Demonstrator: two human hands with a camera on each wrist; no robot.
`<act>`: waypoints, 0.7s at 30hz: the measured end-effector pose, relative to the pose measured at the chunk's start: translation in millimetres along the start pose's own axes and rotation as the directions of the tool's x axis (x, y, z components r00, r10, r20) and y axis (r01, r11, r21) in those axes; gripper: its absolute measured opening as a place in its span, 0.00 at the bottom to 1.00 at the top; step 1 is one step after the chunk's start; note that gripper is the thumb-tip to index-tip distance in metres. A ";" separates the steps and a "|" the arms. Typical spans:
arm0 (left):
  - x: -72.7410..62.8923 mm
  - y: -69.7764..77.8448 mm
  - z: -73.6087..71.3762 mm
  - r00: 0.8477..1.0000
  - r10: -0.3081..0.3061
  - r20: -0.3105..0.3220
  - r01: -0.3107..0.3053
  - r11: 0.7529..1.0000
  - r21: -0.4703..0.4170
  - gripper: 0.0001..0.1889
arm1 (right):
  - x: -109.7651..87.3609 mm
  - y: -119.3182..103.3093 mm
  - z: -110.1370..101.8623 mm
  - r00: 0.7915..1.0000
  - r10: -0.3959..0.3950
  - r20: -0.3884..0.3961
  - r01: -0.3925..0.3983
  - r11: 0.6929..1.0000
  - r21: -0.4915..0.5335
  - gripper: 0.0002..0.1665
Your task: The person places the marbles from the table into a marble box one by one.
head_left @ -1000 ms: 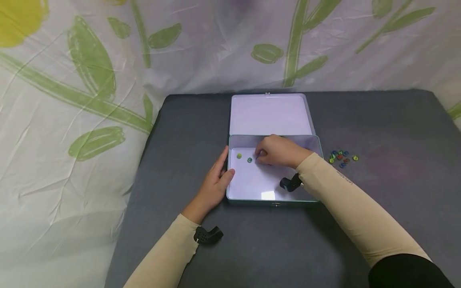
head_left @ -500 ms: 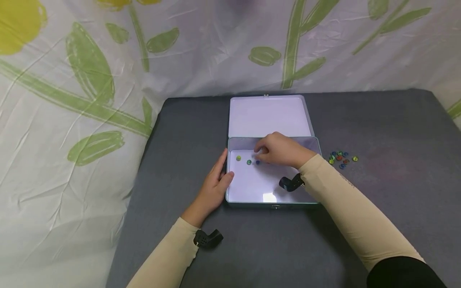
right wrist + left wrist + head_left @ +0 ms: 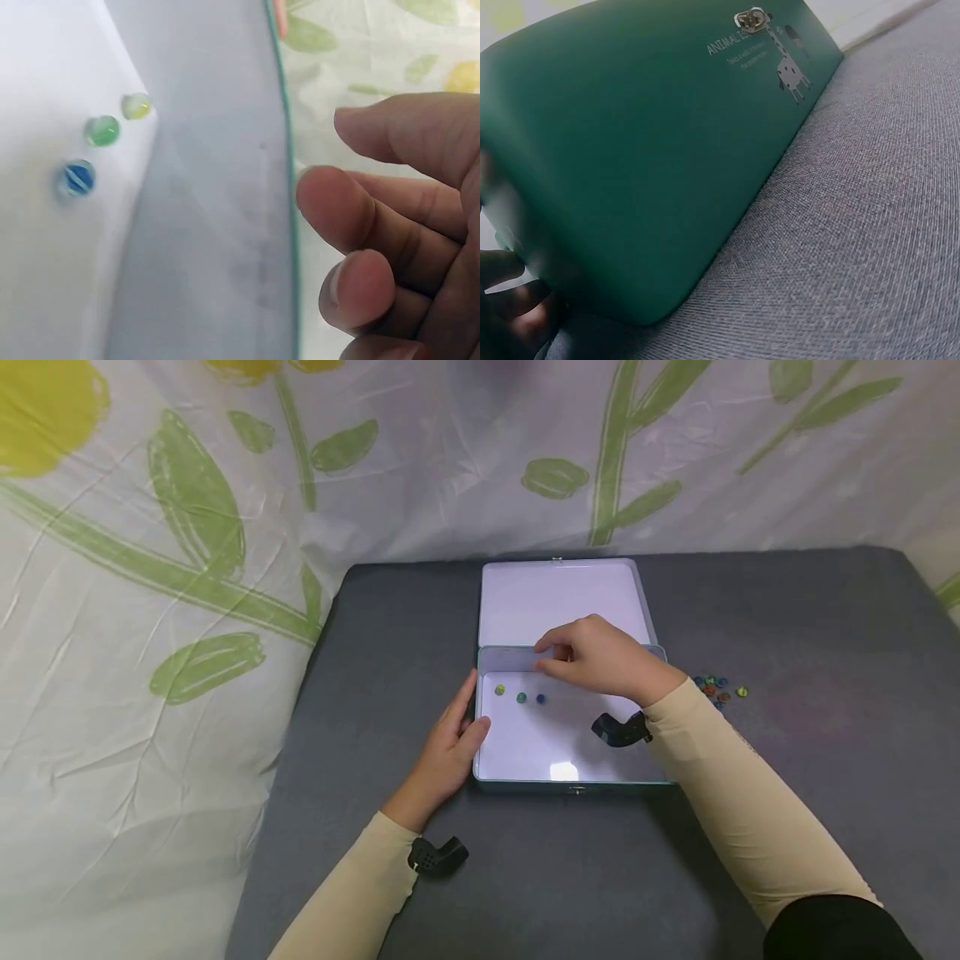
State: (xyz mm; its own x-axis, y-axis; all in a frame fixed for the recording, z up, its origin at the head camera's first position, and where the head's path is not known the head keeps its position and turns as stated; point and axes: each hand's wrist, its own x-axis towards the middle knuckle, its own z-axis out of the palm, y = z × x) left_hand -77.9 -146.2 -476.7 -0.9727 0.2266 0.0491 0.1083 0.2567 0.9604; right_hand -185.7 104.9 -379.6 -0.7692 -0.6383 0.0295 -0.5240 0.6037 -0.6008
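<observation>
A green metal box (image 3: 573, 752) with a white inside stands on the grey cloth, its lid (image 3: 558, 597) folded back. On its floor lie three glass marbles in a slanting row: a yellow marble (image 3: 499, 690), a green marble (image 3: 521, 697) and a blue marble (image 3: 541, 698). My right hand (image 3: 603, 656) hovers over the back of the box, thumb and fingers apart with nothing between them. My left hand (image 3: 441, 752) rests along the box's left wall, index finger stretched beside it and thumb at the rim. Some left fingers (image 3: 502, 266) show at the green side in the left wrist view.
More coloured marbles (image 3: 710, 690) sit in a loose group on the cloth right of the box, partly behind the right forearm. One yellow marble (image 3: 742, 691) lies slightly apart. A white curtain (image 3: 450, 485) with painted plants hangs behind the table.
My right hand has let go of the blue marble on the box floor, then risen and drawn back slightly to the right. My left hand stays at the box.
</observation>
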 end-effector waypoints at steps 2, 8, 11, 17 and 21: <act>0.8 0.5 0.9 1.000 0.005 -0.003 -0.005 1.000 -0.003 0.36 | -1.9 -1.0 -5.7 1.000 0.004 -0.003 -0.004 1.000 -0.003 0.13; 1.0 -0.8 1.5 1.000 0.025 -0.005 -0.025 1.000 0.014 0.36 | -10.2 -1.5 -18.0 0.999 0.034 -0.037 -0.035 0.999 -0.024 0.14; 0.2 -0.7 1.4 1.000 0.024 -0.011 -0.024 1.000 0.013 0.36 | -16.4 -0.4 -24.1 0.996 0.066 -0.063 -0.068 0.997 -0.028 0.14; -0.9 -0.1 2.2 1.000 0.025 -0.018 -0.025 1.000 0.016 0.36 | -33.4 7.0 -36.2 0.977 0.090 -0.192 -0.099 0.994 -0.037 0.12; -0.1 0.3 2.7 0.999 0.036 -0.027 -0.035 0.999 0.031 0.36 | -47.6 12.0 -45.4 0.958 0.115 -0.261 -0.129 0.991 -0.034 0.11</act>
State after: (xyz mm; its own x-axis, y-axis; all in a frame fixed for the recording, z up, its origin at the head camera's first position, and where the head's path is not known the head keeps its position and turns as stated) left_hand -77.2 -143.5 -477.1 -0.9733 0.2105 0.0913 0.1490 0.2775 0.9491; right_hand -172.0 164.2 -352.0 -0.8931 -0.4176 0.1672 -0.4329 0.6967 -0.5721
